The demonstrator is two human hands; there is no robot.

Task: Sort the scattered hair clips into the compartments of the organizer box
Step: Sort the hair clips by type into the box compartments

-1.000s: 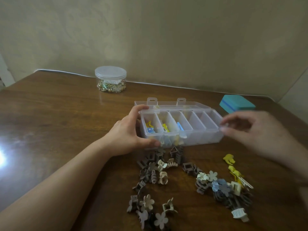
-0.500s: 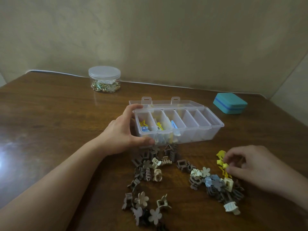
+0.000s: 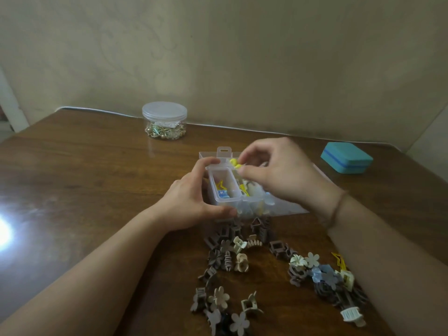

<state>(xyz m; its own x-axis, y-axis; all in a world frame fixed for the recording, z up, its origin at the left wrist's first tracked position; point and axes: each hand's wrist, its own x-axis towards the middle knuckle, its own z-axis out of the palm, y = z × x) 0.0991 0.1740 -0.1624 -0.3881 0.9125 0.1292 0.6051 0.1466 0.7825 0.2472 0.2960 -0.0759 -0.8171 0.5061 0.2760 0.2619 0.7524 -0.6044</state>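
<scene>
Two hands at the organizer box (image 3: 224, 187), one yellow clip (image 3: 235, 163) pinched above it.

The left hand (image 3: 191, 197) grips the box's left end, thumb on the near wall and fingers curled over the far rim; the right hand (image 3: 278, 173) pinches the yellow clip over the second compartment from the left. One box, one round lidded jar (image 3: 164, 120) of trinkets and one teal case (image 3: 346, 160) stand on the table (image 3: 84, 190). Only the leftmost compartment shows plainly, holding a yellow star clip and a blue one; the right hand hides most of the rest. The scattered clips (image 3: 232, 258), brown, cream, blue and yellow, lie in two loose heaps just in front of the box, too tangled to count. The table is dark glossy wood with a glare spot at left, set against a plain beige wall.
</scene>
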